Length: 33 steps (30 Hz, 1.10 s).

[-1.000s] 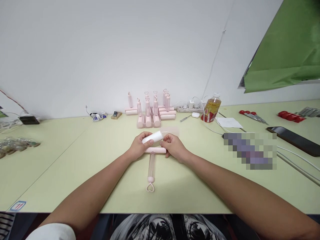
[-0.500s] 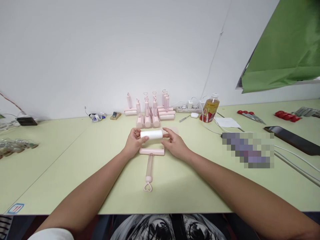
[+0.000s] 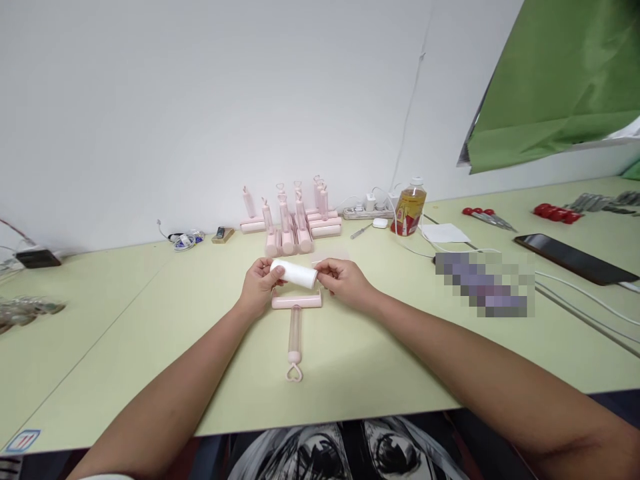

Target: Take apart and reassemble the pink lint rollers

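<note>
A white lint roller refill [image 3: 295, 274] is held just above the table, its right end tilted down. My left hand [image 3: 259, 285] is closed around its left end, thumb on top. My right hand [image 3: 345, 283] is closed at the right end, with thumb and fingertips pinching the rim. Directly below lies a pink lint roller handle [image 3: 296, 330] with a clear grip and a heart-shaped loop pointing toward me. Its pink head [image 3: 297, 302] sits right under the refill.
Several pink lint rollers [image 3: 287, 233] stand grouped by the wall. Right of them are a power strip [image 3: 367, 214], a screwdriver [image 3: 361, 231], a white case [image 3: 380, 223] and a drink bottle [image 3: 409, 208]. A phone [image 3: 575, 259] and red-handled tools [image 3: 557, 213] lie farther right.
The refill has tipped from nearly level to right end down. My right hand's fingers have come together on its right end. The whole view has shifted slightly.
</note>
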Each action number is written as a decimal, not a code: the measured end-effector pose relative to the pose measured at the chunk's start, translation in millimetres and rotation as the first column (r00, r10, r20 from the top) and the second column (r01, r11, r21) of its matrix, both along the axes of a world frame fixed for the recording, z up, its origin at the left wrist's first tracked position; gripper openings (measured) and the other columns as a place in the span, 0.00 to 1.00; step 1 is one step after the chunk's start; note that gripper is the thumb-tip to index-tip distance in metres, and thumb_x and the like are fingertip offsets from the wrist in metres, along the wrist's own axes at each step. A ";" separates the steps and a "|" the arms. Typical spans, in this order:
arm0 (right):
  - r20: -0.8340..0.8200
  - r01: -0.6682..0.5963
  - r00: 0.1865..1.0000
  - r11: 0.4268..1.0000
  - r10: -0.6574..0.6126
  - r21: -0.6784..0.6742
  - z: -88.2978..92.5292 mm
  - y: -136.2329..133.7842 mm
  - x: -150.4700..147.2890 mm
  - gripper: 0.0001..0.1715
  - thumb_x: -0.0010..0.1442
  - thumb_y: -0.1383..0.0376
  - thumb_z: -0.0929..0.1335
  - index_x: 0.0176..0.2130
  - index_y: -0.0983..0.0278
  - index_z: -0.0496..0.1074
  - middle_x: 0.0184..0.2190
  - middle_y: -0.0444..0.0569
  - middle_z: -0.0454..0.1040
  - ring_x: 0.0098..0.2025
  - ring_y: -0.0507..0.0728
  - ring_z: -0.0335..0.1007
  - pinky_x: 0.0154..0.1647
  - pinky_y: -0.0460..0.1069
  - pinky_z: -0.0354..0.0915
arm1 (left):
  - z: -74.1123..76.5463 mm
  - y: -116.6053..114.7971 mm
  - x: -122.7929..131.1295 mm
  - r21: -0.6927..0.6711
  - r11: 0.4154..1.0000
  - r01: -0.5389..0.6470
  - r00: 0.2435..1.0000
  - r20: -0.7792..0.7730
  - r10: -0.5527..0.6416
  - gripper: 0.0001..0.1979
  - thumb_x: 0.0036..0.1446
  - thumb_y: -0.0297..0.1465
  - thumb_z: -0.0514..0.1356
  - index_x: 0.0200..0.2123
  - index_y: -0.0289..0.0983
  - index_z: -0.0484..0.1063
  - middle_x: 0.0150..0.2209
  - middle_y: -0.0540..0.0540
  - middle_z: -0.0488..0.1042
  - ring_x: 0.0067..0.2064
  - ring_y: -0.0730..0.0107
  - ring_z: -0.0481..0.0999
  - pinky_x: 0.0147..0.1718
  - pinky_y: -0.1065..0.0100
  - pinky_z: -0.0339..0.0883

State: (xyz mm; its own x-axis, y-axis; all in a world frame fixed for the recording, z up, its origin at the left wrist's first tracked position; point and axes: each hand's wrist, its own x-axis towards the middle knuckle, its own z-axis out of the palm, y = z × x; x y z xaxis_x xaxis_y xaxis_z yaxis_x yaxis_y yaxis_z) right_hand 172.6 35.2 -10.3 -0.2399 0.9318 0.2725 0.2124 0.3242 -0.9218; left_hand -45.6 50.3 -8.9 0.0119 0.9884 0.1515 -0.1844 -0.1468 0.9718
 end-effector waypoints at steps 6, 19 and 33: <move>-0.099 -0.044 0.994 0.994 0.034 -0.103 -4.3 0.9 -3.2 0.24 0.51 0.60 0.70 0.48 0.65 0.72 0.38 0.50 0.76 0.26 0.50 0.67 0.23 0.47 0.68 | 2.3 -0.7 1.1 -0.006 0.999 -0.041 0.999 0.012 0.041 0.28 0.35 0.42 0.73 0.35 0.36 0.64 0.25 0.53 0.74 0.23 0.75 0.73 0.25 0.71 0.68; -0.049 -0.010 0.999 1.000 0.010 -0.005 -6.5 5.1 -3.0 0.19 0.52 0.62 0.70 0.45 0.64 0.73 0.37 0.48 0.77 0.33 0.53 0.70 0.36 0.48 0.65 | 4.2 -3.6 4.6 -0.012 0.999 -0.047 0.999 0.021 0.048 0.30 0.35 0.42 0.74 0.36 0.37 0.63 0.25 0.54 0.74 0.23 0.75 0.73 0.25 0.72 0.68; -0.281 0.052 0.948 0.941 -0.152 -0.335 2.1 3.0 -7.0 0.17 0.50 0.68 0.67 0.43 0.63 0.70 0.36 0.50 0.74 0.28 0.53 0.71 0.16 0.45 0.67 | 6.0 -4.8 7.1 -0.009 1.000 -0.023 0.999 -0.023 0.022 0.30 0.34 0.41 0.74 0.35 0.37 0.61 0.26 0.55 0.73 0.24 0.73 0.76 0.24 0.72 0.69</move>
State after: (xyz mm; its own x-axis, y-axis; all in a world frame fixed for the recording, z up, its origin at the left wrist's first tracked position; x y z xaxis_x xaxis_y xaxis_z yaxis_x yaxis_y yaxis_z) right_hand 165.6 38.2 -8.2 -0.0930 0.9957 0.0003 -0.0726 -0.0064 -0.9973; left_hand -38.5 45.5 -2.9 -0.0070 0.9898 0.1425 -0.1588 -0.1418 0.9771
